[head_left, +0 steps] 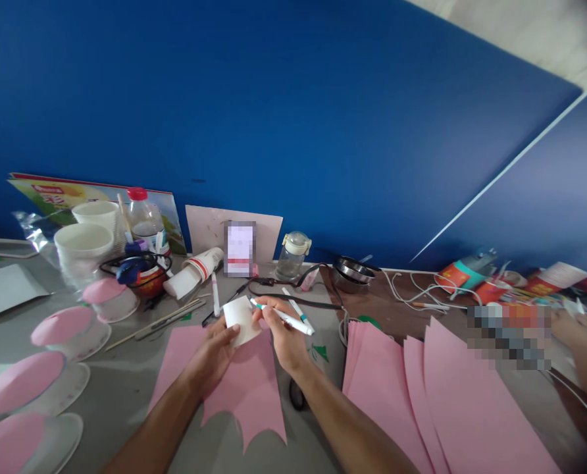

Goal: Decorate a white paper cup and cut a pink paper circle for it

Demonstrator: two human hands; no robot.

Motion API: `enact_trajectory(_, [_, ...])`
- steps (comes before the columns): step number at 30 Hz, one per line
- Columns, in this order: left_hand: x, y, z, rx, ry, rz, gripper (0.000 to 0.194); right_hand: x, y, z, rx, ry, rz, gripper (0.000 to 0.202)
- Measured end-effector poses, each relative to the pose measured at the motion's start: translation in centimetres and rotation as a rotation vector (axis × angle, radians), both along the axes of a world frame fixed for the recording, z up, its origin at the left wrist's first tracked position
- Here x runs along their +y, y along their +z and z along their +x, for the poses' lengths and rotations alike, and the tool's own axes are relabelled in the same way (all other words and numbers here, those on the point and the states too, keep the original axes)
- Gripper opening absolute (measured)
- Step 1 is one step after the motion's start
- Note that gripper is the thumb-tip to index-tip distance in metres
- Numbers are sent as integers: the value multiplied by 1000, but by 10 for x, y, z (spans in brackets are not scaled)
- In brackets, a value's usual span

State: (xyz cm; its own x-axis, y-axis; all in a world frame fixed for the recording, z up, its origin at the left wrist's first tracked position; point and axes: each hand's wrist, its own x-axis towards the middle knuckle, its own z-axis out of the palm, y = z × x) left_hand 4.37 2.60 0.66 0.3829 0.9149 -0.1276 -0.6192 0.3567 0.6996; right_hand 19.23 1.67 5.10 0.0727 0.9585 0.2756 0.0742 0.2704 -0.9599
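My left hand (219, 345) grips a curved piece of white paper (240, 318) by its lower left side, with the fingers partly hidden behind it. In my right hand (282, 332) is a white marker (293, 321) with a teal tip, pointing at the paper's upper right edge. Whether the tip touches the paper I cannot tell. Below both hands lies a pink sheet (254, 395) with scalloped cuts along its near edge. Another white marker (301, 309) with a teal band rests just beyond my right hand.
Several pink-topped paper cups (24, 382) line the left side. Stacked pink sheets (471, 395) lie on the right. At the back stand a lidded jar (293, 257), a lit phone (239, 249) and metal bowls (353, 273). Another person's hand (577, 332) is at far right.
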Motion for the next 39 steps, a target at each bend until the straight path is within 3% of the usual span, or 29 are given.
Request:
enact_trajectory(7, [-1, -3, 4, 30, -1, 118, 37, -2, -4, -6, 30, 11, -14, 19])
enact_trajectory(14, [-1, -4, 3, 78, 3, 70, 45, -1, 1, -3, -18, 52, -39, 16])
enact_trajectory(39, [-3, -1, 2, 136, 0, 74, 37, 1, 3, -1, -37, -24, -73, 14])
